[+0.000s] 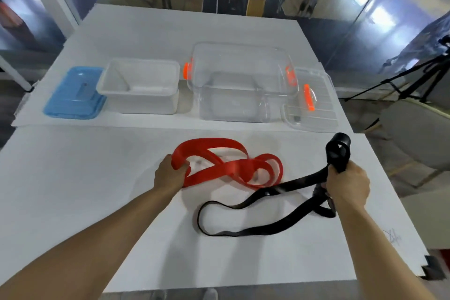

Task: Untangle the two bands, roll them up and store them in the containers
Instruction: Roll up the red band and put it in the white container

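Observation:
A wide red band [229,168] lies in twisted loops on the white table [73,190], and my left hand [170,174] grips its left end. My right hand [347,184] holds a black band [255,225] with a short rolled end sticking up above the fist. The rest of the black band trails down and left in a long loop on the table, passing close under the red band's right loop. Behind stand an open white container [140,90] and an open clear container [241,85] with orange clips.
A blue lid [73,95] lies left of the white container. A clear lid [309,102] with an orange handle rests right of the clear container. A tripod [414,80] stands beyond the table's right edge. The table's front edge is near my forearms.

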